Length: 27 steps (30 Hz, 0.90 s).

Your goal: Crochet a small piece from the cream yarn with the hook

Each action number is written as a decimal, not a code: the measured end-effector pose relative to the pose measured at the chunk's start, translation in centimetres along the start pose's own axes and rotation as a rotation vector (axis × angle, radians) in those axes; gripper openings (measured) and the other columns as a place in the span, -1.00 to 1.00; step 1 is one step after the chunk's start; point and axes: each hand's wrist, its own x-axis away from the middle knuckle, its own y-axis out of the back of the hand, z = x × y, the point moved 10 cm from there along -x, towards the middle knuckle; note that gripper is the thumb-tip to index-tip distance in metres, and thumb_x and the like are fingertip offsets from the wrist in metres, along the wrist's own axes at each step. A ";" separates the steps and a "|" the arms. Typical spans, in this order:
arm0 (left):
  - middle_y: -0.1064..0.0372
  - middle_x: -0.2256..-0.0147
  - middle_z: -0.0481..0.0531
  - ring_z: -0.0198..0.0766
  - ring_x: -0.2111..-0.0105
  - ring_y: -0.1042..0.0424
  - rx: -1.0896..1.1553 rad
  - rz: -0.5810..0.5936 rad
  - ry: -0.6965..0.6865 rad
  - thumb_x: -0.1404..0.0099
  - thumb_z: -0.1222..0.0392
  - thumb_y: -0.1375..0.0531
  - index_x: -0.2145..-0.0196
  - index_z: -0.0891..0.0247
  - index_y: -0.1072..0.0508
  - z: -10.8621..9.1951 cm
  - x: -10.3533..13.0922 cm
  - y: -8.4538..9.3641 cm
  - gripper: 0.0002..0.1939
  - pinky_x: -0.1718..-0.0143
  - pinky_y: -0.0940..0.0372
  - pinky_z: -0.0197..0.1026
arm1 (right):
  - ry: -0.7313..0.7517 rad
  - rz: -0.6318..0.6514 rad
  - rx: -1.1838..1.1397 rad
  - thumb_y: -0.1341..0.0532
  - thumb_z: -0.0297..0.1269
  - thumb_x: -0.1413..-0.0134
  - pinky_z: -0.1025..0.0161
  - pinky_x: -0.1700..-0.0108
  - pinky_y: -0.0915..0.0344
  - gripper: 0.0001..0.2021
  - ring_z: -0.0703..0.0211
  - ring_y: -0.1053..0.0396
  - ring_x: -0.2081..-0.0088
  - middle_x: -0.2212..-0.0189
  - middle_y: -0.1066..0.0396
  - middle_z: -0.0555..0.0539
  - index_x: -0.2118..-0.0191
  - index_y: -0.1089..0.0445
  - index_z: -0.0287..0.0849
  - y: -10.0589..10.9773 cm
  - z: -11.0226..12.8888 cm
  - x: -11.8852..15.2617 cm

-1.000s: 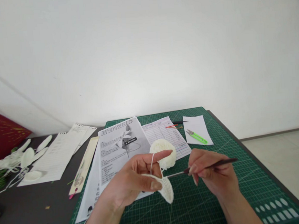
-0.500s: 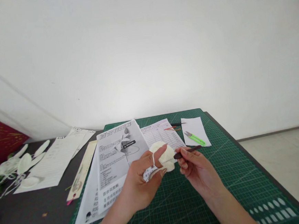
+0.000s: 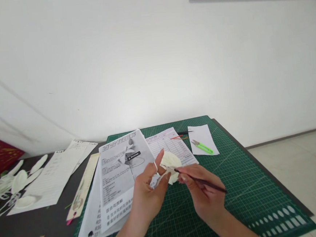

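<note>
My left hand [image 3: 149, 192] pinches a small white crochet piece [image 3: 161, 178] between thumb and fingers. Its index finger is raised, with white yarn [image 3: 155, 166] looped around it. A dark brown crochet hook [image 3: 205, 181] is in my right hand [image 3: 208, 198], gripped by thumb and fingers. The hook's tip points left and reaches the crochet piece; whether it is through a stitch I cannot tell. A cream yarn ball [image 3: 173, 159] lies just behind the fingers, partly hidden by them.
Printed pattern sheets [image 3: 115, 173] and a form [image 3: 173, 143] lie on the green cutting mat [image 3: 234, 178]. Green thread snips [image 3: 204, 147] rest on white paper [image 3: 200, 131]. White crocheted petals [image 3: 20, 180], notepaper [image 3: 50, 178] and a bookmark ruler [image 3: 84, 186] are at left.
My right hand has turned, so the hook's handle now slopes down to the right instead of up. The hook tip has moved left to the crochet piece. My left index finger points higher.
</note>
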 end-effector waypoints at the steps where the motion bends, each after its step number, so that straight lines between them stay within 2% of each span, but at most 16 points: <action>1: -0.50 0.31 0.00 -0.15 0.18 -0.42 0.102 -0.004 0.060 -0.11 0.32 -0.32 0.14 0.17 -0.56 0.4 0.1 -0.1 -0.68 0.02 -0.16 -0.17 | 0.151 0.049 0.102 -0.22 -0.61 -0.02 0.25 0.37 -0.46 -0.65 0.15 -0.50 0.39 0.37 -0.55 -0.12 0.13 -0.53 -0.09 -0.5 1.4 0.3; 4: -0.35 0.53 -0.17 -0.37 0.46 -0.35 0.494 0.029 0.272 -0.04 0.33 -0.38 0.00 0.12 -0.49 1.7 0.6 -1.4 -0.47 0.20 -0.21 -0.27 | 0.474 0.185 0.278 -0.19 -0.65 0.00 0.18 0.35 -0.48 -0.52 0.07 -0.50 0.33 0.30 -0.55 -0.21 -0.05 -0.42 -0.15 -2.1 4.0 1.5; 6: -0.31 0.56 -0.18 -0.43 0.49 -0.31 0.670 0.069 0.351 -0.02 0.34 -0.39 0.00 0.16 -0.50 1.9 0.9 -2.1 -0.46 0.20 -0.20 -0.30 | 0.524 0.233 0.276 -0.18 -0.64 -0.01 0.18 0.36 -0.47 -0.50 0.07 -0.49 0.33 0.31 -0.54 -0.21 -0.09 -0.39 -0.16 -2.3 4.3 1.8; 8: -0.34 0.54 -0.15 -0.39 0.42 -0.34 0.733 0.110 0.400 0.01 0.37 -0.40 0.02 0.22 -0.52 2.1 0.9 -2.4 -0.47 0.11 -0.18 -0.26 | 0.431 0.222 0.204 -0.19 -0.64 -0.02 0.18 0.37 -0.45 -0.53 0.10 -0.47 0.36 0.34 -0.53 -0.16 -0.04 -0.43 -0.10 -1.9 3.8 1.2; 10: -0.38 0.51 -0.11 -0.34 0.37 -0.37 0.720 0.138 0.444 0.03 0.38 -0.40 0.04 0.24 -0.54 2.4 0.9 -2.4 -0.47 0.07 -0.15 -0.22 | 0.241 0.173 0.081 -0.21 -0.61 -0.03 0.22 0.42 -0.41 -0.60 0.16 -0.43 0.42 0.38 -0.50 -0.10 0.07 -0.50 -0.03 -1.1 2.3 0.3; 13: -0.41 0.50 -0.08 -0.34 0.42 -0.35 0.638 0.188 0.465 0.06 0.36 -0.42 0.05 0.22 -0.55 2.5 0.7 -1.9 -0.46 0.17 -0.15 -0.23 | -0.062 0.114 -0.162 -0.24 -0.51 -0.07 0.35 0.59 -0.27 -0.75 0.30 -0.32 0.55 0.41 -0.46 -0.03 0.22 -0.55 -0.01 -0.5 -0.7 -0.1; 16: -0.39 0.50 -0.08 -0.34 0.45 -0.32 0.575 0.260 0.469 0.09 0.31 -0.43 0.06 0.21 -0.56 2.1 0.6 -1.8 -0.45 0.28 -0.14 -0.25 | -0.238 0.083 -0.345 -0.27 -0.40 -0.08 0.41 0.66 -0.15 -0.86 0.36 -0.25 0.60 0.44 -0.44 -0.02 0.28 -0.56 -0.04 -0.5 -2.9 0.2; 21: -0.31 0.52 -0.12 -0.39 0.50 -0.26 0.547 0.328 0.515 0.16 0.35 -0.44 0.17 0.24 -0.61 1.9 0.8 -1.4 -0.50 0.38 -0.12 -0.29 | -0.336 0.066 -0.462 -0.31 -0.33 -0.06 0.44 0.65 -0.14 -0.92 0.36 -0.25 0.58 0.49 -0.43 -0.03 0.31 -0.57 -0.08 -0.5 -3.8 0.2; 25: -0.34 0.52 -0.10 -0.42 0.52 -0.22 0.551 0.371 0.511 0.14 0.38 -0.42 0.52 0.27 -0.60 1.5 0.9 -1.3 -0.85 0.41 -0.10 -0.31 | -0.378 0.028 -0.500 -0.32 -0.29 -0.04 0.46 0.67 -0.13 -0.94 0.37 -0.24 0.61 0.53 -0.42 -0.02 0.33 -0.57 -0.09 -0.1 -3.7 0.2; 27: -0.40 0.49 -0.07 -0.41 0.53 -0.22 0.548 0.389 0.514 0.15 0.38 -0.41 0.60 0.29 -0.56 1.4 1.0 -1.4 -0.88 0.42 -0.10 -0.31 | -0.372 0.034 -0.500 -0.33 -0.29 -0.03 0.46 0.67 -0.13 -0.94 0.37 -0.24 0.60 0.52 -0.43 -0.03 0.35 -0.57 -0.09 -0.1 -3.5 0.2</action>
